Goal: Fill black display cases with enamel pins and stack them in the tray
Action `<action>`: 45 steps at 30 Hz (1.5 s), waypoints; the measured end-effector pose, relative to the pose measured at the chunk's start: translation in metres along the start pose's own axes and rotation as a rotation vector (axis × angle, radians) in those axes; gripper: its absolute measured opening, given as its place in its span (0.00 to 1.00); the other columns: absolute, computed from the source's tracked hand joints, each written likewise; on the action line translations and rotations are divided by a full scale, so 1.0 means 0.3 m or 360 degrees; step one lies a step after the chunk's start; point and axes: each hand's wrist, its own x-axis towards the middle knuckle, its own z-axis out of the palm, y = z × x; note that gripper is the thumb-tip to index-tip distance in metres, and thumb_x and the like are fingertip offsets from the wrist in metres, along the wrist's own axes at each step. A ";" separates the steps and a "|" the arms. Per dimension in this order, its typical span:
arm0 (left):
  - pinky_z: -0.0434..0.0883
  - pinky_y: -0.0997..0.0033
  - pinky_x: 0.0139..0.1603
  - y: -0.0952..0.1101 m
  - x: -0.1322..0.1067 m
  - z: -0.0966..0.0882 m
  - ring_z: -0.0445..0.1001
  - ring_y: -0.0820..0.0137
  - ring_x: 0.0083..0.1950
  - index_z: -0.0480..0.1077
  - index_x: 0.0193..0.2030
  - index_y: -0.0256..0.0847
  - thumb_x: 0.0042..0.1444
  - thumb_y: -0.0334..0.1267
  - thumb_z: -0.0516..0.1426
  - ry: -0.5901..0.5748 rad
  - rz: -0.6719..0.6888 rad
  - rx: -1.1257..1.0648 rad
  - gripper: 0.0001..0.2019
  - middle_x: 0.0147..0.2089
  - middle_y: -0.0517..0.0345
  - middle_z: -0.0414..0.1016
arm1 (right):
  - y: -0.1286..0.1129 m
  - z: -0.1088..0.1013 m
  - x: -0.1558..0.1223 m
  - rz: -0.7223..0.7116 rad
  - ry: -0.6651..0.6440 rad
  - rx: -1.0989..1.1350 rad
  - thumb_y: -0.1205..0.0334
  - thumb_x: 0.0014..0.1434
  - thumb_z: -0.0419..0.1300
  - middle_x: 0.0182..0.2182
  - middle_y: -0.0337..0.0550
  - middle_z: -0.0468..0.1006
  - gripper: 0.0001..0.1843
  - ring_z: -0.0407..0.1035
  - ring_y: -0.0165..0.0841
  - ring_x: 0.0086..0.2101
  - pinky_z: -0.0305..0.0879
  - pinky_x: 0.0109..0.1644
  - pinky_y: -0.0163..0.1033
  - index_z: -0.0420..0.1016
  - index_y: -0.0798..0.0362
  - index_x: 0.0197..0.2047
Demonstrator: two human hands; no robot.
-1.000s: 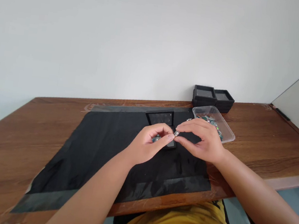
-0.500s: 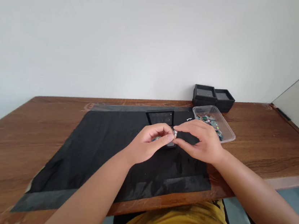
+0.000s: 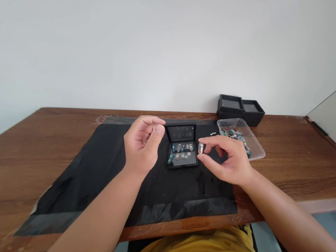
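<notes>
Between thumb and index finger, my right hand [image 3: 227, 158] pinches a small clear press-on nail [image 3: 201, 148] with orange and white marks, held upright just right of an open black case [image 3: 196, 162]. My left hand [image 3: 144, 143] is raised left of the case, its thumb and index finger pressed together; whatever they hold, if anything, I cannot make out. Inside the case lie two rows of press-on nails [image 3: 183, 148], some teal, some clear or pale, one with a heart outline. The case's lid [image 3: 181, 133] leans back.
Under the case is a black mat [image 3: 101, 171] taped to the wooden table [image 3: 10, 135]. A clear plastic tub [image 3: 257, 149] of loose nails stands at the right, before stacked black cases [image 3: 231, 104]. A small white piece [image 3: 212, 134] lies near the tub.
My hands were together over the case and have parted. The left has moved left and up, and the right keeps the press-on nail. The nails in the case now show.
</notes>
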 end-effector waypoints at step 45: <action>0.68 0.57 0.58 -0.090 0.005 -0.006 0.73 0.61 0.57 0.66 0.49 0.47 0.57 0.38 0.62 -0.0001 -0.0317 0.0568 0.14 0.54 0.52 0.75 | -0.014 0.031 0.007 0.0522 -0.0994 -0.0434 0.61 0.62 0.63 0.25 0.36 0.78 0.15 0.68 0.29 0.26 0.55 0.32 0.35 0.78 0.53 0.51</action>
